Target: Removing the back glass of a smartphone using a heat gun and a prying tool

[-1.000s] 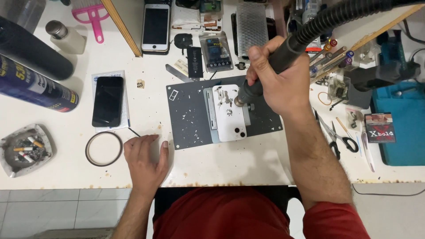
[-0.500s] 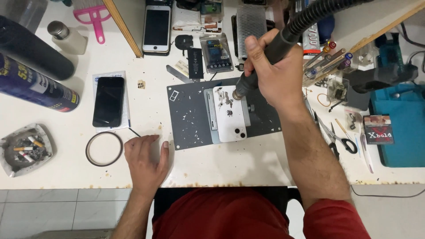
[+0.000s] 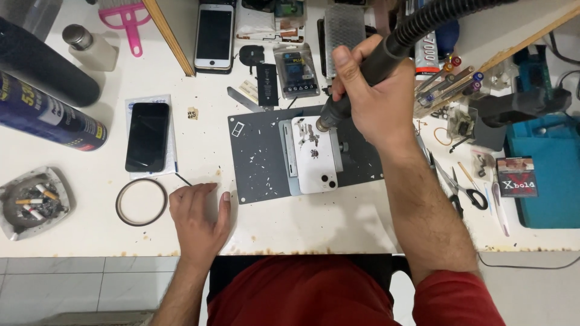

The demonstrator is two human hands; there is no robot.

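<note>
The white worktop point(image 3: 338, 223) carries everything under both hands. Below the right hand point(image 3: 374, 105) lies a dark grey mat point(image 3: 254, 157), and on it a white phone point(image 3: 314, 160) with its back up, scattered with dark chips. This hand is closed around a black tool with a ribbed hose point(image 3: 386, 51); its tip touches the phone's upper part. The left hand point(image 3: 199, 220) rests open and flat on the worktop, just beside a black ring point(image 3: 141, 202).

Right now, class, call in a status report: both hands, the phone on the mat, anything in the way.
Right hand grips black hose-fed tool, tip on white phone. Left hand flat on table. Phone clamped on grey mat. Debris on phone.
</note>
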